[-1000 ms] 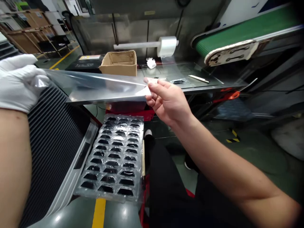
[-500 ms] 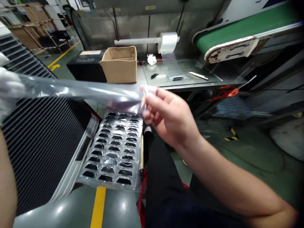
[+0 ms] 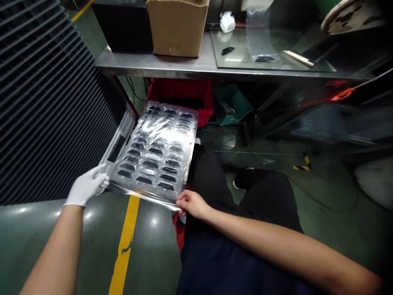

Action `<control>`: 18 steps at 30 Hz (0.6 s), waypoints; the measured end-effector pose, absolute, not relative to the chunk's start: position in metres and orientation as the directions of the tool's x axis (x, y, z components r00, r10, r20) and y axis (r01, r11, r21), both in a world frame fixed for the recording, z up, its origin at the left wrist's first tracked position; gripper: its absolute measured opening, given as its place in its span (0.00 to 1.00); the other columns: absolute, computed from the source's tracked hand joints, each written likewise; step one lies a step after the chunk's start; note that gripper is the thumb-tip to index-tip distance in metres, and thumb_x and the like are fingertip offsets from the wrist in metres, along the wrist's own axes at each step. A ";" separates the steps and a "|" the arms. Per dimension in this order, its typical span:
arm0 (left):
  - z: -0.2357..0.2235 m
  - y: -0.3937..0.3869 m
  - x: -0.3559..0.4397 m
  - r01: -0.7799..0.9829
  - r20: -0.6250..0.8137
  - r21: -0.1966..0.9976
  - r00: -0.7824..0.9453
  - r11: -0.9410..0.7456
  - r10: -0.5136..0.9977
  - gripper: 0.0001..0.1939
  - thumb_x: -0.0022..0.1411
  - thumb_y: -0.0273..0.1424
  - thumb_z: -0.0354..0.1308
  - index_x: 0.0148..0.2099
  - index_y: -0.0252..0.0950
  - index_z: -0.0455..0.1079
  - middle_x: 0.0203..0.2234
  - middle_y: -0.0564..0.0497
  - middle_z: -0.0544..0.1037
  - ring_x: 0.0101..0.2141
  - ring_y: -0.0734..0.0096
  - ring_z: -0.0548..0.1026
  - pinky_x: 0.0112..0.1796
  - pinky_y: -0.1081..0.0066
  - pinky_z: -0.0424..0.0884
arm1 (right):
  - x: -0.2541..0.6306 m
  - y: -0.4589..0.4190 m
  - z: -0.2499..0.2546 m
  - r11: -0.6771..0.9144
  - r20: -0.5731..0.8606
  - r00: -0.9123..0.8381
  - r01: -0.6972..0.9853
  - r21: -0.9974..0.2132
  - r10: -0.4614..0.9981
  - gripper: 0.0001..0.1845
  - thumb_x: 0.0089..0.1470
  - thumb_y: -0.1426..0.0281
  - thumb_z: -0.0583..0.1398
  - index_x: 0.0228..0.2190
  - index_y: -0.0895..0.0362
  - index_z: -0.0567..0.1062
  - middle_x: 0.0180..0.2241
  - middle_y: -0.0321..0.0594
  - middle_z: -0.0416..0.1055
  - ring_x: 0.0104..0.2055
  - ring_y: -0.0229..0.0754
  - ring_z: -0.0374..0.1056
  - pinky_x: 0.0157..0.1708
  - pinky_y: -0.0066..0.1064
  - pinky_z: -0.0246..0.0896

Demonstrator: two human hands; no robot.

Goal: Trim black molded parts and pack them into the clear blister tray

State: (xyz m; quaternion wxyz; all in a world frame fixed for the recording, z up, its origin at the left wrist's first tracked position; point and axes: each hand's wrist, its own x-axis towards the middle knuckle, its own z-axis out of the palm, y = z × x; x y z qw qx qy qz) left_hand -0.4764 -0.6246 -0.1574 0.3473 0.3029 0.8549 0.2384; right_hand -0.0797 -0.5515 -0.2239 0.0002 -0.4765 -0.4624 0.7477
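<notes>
A clear plastic sheet (image 3: 162, 135) lies over a clear blister tray (image 3: 150, 168) of dark, trapezoid-shaped parts in rows. Its film shines with glare across the middle. My left hand (image 3: 89, 185), in a white glove, pinches the sheet's near left corner. Bare, my right hand (image 3: 192, 204) pinches the near right corner between thumb and fingers. The near edge of the film is stretched between both hands, just beyond the tray's near end.
Dark ribbed stacks (image 3: 46, 102) stand close on the left. Beyond the tray are a red bin (image 3: 208, 100) and a metal bench (image 3: 132, 65) bearing a cardboard box (image 3: 178, 28) and a glass plate (image 3: 239, 55). Orange-handled scissors (image 3: 342, 95) hang at right.
Both hands have come down and toward me, bringing the plastic sheet from mid-air over the tray. The view has tilted downward.
</notes>
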 end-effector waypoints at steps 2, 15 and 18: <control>-0.170 -0.625 -0.475 0.469 -0.404 0.521 -0.600 0.713 0.690 0.28 0.68 0.40 0.61 0.66 0.37 0.67 0.37 0.49 0.80 0.38 0.60 0.80 0.45 0.55 0.76 | -0.080 -0.551 -0.235 -0.490 -0.722 -0.526 0.531 -0.691 0.449 0.09 0.65 0.66 0.64 0.41 0.60 0.73 0.26 0.31 0.72 0.23 0.33 0.70 0.26 0.26 0.68; -0.210 -0.640 -0.478 0.676 -0.200 0.302 -0.645 0.672 0.738 0.25 0.75 0.44 0.52 0.67 0.37 0.65 0.41 0.47 0.80 0.40 0.61 0.80 0.46 0.55 0.76 | -0.076 -0.549 -0.251 -0.146 -0.673 -0.570 0.703 -0.697 0.471 0.15 0.69 0.60 0.60 0.45 0.60 0.76 0.34 0.36 0.76 0.30 0.36 0.73 0.32 0.31 0.74; -0.217 -0.641 -0.475 0.668 -0.130 0.275 -0.686 0.691 0.715 0.23 0.76 0.42 0.52 0.66 0.37 0.65 0.44 0.46 0.80 0.39 0.62 0.80 0.45 0.56 0.77 | -0.076 -0.546 -0.248 -0.056 -0.639 -0.589 0.712 -0.700 0.494 0.15 0.69 0.60 0.60 0.43 0.60 0.76 0.33 0.35 0.76 0.30 0.36 0.74 0.34 0.32 0.74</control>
